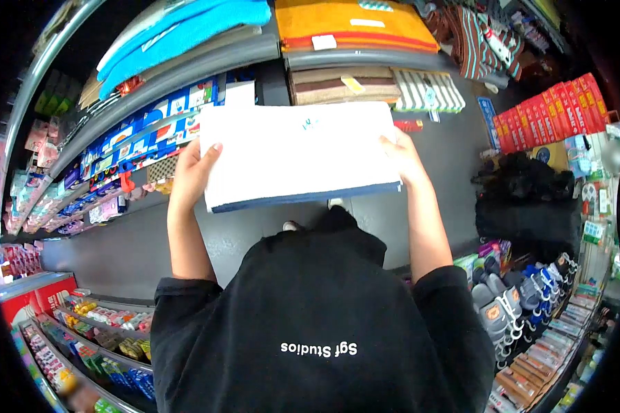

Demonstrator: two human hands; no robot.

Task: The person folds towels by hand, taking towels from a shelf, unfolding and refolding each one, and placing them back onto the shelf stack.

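A white folded cloth (296, 155) with a small green mark near its far edge is held up level in front of my body, and dark blue layers show beneath its near edge. My left hand (194, 172) grips its left edge, with the thumb on top and the fingers mostly hidden underneath. On the opposite side, my right hand (403, 157) holds the right edge, thumb over the top. The cloth hangs above the grey floor, in front of the shelves.
Blue towels (213, 31) and orange towels (355, 26) lie on the upper shelf. Below are brown folded cloths (344, 86) and a striped one (430, 91). Red boxes (551, 113) stand at the right, above a black stool-like object (527, 224). Slippers (496, 310) hang lower right.
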